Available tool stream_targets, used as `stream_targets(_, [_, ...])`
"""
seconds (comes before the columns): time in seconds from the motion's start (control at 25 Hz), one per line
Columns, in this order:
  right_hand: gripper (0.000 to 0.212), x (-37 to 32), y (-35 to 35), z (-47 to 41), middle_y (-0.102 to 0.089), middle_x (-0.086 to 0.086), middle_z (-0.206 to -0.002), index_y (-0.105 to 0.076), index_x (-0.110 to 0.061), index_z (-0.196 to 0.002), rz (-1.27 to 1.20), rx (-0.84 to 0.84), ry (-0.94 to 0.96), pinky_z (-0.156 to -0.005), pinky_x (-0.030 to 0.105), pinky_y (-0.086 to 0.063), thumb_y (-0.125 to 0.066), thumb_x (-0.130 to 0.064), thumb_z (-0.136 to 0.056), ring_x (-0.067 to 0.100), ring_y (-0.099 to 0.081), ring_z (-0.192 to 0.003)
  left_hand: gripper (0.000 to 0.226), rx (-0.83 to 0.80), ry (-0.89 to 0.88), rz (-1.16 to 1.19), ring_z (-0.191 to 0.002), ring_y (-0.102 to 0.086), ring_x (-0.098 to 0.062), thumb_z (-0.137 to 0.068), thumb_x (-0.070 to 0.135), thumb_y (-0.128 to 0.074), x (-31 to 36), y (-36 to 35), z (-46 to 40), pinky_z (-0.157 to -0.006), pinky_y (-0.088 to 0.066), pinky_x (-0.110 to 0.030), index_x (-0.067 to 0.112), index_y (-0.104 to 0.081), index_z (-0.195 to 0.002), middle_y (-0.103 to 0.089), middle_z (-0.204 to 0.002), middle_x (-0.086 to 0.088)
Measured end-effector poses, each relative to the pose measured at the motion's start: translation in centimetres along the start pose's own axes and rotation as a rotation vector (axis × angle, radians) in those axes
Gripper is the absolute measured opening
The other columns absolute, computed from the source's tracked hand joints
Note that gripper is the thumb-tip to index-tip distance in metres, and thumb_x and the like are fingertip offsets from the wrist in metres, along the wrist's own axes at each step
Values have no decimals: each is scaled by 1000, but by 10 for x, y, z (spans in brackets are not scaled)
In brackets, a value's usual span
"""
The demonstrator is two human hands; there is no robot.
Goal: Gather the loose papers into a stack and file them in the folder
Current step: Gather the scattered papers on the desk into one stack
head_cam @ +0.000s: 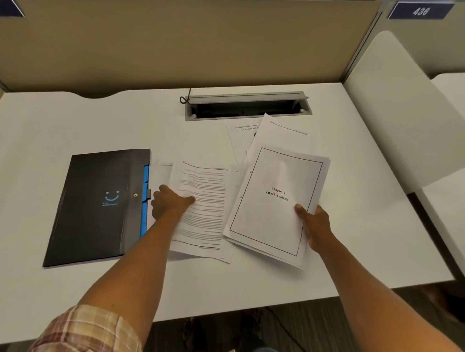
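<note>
A black folder (93,208) with a blue smiley and blue tabs lies shut on the left of the white desk (65,127). Right of it lies a text-covered sheet (208,201) on top of other sheets; my left hand (167,203) pinches its left edge, thumb on top. My right hand (314,224) grips the right edge of a small stack topped by a bordered title page (273,200) reading "Chapter 4 SWOT Analysis". Two more loose sheets (280,135) lie fanned out behind that stack.
An open grey cable tray (248,106) is set into the desk behind the papers, with a black cable (184,98) at its left end. A beige partition (165,46) closes the back. A white side panel (401,110) stands at the right.
</note>
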State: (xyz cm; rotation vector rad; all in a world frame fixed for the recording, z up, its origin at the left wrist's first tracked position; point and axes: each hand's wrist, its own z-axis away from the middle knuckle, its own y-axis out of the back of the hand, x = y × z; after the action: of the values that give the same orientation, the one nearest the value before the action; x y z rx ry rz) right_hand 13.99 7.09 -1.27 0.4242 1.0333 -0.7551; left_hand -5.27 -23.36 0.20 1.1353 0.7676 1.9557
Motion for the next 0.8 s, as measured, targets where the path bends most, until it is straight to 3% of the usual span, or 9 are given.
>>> stream_targets(0.12, [15, 1, 1, 2, -75, -10, -81, -65, -23, -94, 0, 9, -1, -50, 20, -55, -71, -11, -88, 6, -73, -65, 90, 51, 7, -257, -136, -36, -39, -69, 53, -80, 4, -3, 7, -104, -37, -54, 8, -38, -135, -33, -149, -19])
stream_targets(0.28, [16, 1, -3, 2, -73, -4, -90, -64, -24, -97, 12, 7, -8, -53, 21, -56, -72, -14, -88, 9, -71, -72, 89, 63, 27, -367, -132, -39, -39, -68, 54, -80, 7, -1, 7, -104, -37, -49, 9, -39, -133, -34, -146, -21])
stream_targets(0.56, [17, 4, -6, -2, -73, -2, -96, -65, -25, -97, 40, -4, 12, -64, 29, -57, -71, -13, -87, 16, -71, -81, 91, 81, 7, -334, -121, -50, -40, -66, 50, -84, 7, -3, 3, -99, -41, -46, 5, -38, -131, -37, -140, -25])
stream_targets(0.8, [16, 7, -8, -5, -74, -1, -96, -66, -25, -98, 54, -12, 6, -60, 27, -57, -72, -15, -87, 14, -72, -78, 80, 41, -47, -236, -115, -54, -34, -69, 48, -82, 7, -14, 9, -97, -41, -46, 9, -44, -128, -50, -129, -18])
